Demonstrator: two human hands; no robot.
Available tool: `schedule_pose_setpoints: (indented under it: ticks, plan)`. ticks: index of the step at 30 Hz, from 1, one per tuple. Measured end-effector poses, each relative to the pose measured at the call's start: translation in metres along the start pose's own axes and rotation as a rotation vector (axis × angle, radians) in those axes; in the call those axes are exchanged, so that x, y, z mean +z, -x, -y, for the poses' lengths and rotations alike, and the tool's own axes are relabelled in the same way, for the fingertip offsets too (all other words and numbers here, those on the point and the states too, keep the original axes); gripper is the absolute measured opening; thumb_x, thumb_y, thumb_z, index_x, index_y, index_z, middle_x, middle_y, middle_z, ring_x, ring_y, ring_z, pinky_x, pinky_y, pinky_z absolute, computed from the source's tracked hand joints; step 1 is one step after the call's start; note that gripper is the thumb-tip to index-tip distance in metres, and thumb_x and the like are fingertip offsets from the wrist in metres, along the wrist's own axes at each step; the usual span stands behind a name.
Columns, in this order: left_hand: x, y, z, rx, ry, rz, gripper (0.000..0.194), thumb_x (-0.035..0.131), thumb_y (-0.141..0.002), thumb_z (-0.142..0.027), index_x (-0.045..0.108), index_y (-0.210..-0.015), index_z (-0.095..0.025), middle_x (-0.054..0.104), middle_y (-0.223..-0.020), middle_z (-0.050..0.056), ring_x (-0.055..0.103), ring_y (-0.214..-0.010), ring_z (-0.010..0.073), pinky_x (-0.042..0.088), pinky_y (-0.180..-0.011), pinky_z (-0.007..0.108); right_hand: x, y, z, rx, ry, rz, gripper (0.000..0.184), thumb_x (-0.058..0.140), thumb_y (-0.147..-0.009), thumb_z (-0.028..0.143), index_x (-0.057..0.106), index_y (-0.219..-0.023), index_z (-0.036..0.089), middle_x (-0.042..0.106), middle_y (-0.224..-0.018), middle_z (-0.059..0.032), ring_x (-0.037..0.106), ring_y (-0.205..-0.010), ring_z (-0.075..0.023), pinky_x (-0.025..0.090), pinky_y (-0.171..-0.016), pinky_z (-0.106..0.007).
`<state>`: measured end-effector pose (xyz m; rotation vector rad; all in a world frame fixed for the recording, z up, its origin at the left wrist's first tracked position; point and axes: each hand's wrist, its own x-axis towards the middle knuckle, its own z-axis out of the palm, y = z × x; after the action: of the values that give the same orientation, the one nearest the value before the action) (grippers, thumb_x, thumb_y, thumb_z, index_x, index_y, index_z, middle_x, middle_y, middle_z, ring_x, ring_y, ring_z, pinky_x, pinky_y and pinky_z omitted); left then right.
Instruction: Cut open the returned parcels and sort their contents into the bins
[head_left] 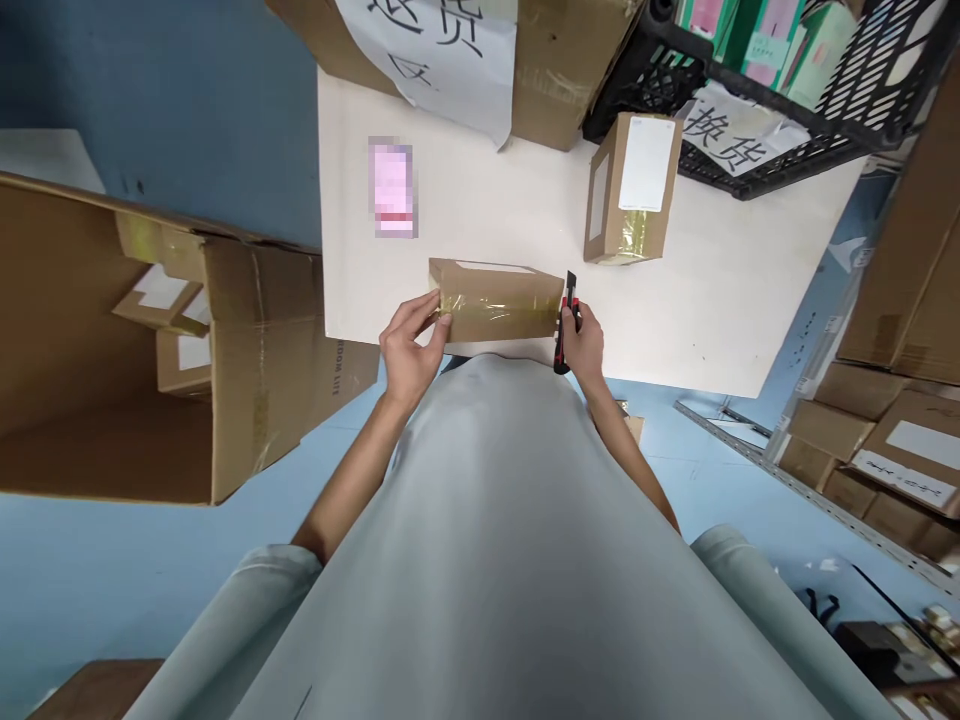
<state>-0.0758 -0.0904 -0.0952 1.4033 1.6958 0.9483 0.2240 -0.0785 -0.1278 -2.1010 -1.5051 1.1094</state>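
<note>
A small brown cardboard box [499, 305] with a strip of clear yellowish tape lies at the near edge of the white table [720, 290]. My left hand [412, 343] grips the box by its left end, thumb and fingers on the corner. In my right hand [583, 340], closed around the handle, is a black and red utility knife [568, 310], its tip pointing away from me. The knife is beside the right end of the box; whether it touches the box I cannot tell.
A second taped box [634, 190] stands at the back right, near a black plastic crate [750, 85] of green and pink packages. A large carton [559, 75] with a paper sign stands behind. On the left is an open carton [259, 350] holding small boxes. A blurred pink item [393, 188] lies on the table.
</note>
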Motion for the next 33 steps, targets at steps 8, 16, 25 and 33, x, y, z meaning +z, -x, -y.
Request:
schedule_pose_setpoints:
  ticks: [8,16,25,33]
  plan:
    - [0.054,-0.026,0.048,-0.223,0.168,0.194,0.040,0.081,-0.097,-0.043,0.083,-0.131,-0.022,0.078,-0.138,0.011,0.079,-0.120,0.0279,0.072,-0.103,0.045,-0.040,0.011,0.001,0.154,0.240,-0.072,0.049,0.033,-0.116,0.056,0.068,-0.131,0.025,0.083,-0.112,-0.0142,0.075,-0.098,-0.0337,0.055,-0.091,-0.042]
    - [0.058,-0.030,0.065,-0.153,0.259,0.285,0.041,0.077,-0.094,-0.029,0.078,-0.134,-0.026,0.076,-0.138,0.009,0.078,-0.115,0.0238,0.071,-0.102,0.043,-0.041,0.030,0.044,0.028,0.506,0.020,0.055,0.031,-0.118,0.044,0.061,-0.158,0.022,0.079,-0.140,-0.0178,0.075,-0.118,-0.0368,0.058,-0.097,-0.045]
    - [0.058,-0.039,0.078,-0.060,0.297,0.359,0.041,0.078,-0.099,-0.053,0.078,-0.129,-0.026,0.073,-0.140,0.011,0.077,-0.113,0.0246,0.070,-0.102,0.043,-0.006,0.020,0.117,-0.235,0.853,0.470,0.056,0.029,-0.124,0.045,0.054,-0.172,0.029,0.074,-0.147,-0.0148,0.074,-0.119,-0.0332,0.054,-0.094,-0.038]
    - [0.062,-0.038,0.080,-0.060,0.324,0.357,0.036,0.077,-0.098,-0.043,0.079,-0.128,-0.023,0.071,-0.141,0.012,0.077,-0.113,0.0258,0.070,-0.103,0.045,0.001,0.007,0.133,-0.234,1.006,0.523,0.057,0.027,-0.125,0.046,0.050,-0.173,0.027,0.074,-0.143,-0.0180,0.074,-0.116,-0.0334,0.053,-0.093,-0.040]
